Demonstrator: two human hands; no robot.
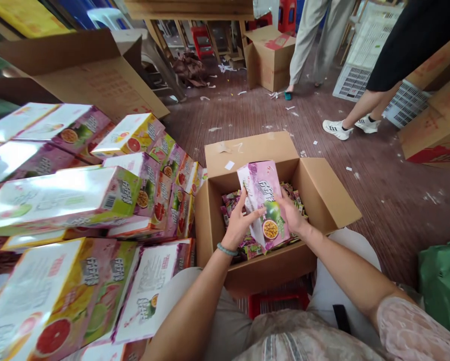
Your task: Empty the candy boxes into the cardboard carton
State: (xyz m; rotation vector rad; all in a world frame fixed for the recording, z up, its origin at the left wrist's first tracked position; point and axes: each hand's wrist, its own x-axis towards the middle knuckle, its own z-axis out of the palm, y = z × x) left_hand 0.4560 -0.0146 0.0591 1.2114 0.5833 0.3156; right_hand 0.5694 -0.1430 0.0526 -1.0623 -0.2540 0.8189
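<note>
A pink and purple printed box point(269, 200) with a passion fruit picture is held up between both my hands. My left hand point(240, 220) grips its left side, thumb across the front edge. Around the right side are the fingers of my right hand point(291, 214), partly hidden by the box. Beneath it stands an open brown cardboard carton point(270, 271) with its flaps folded out. Inside the carton lie many small green and purple sachets point(255, 250). Whether the held box is open at its top I cannot tell.
Stacked fruit-printed boxes point(63, 195) fill my left side. Behind them is a large open carton point(85, 75). A red stool point(255, 303) shows under the carton. Two people point(390, 55) stand ahead on the right, near white crates point(351, 80). A green bag point(443, 281) lies at right.
</note>
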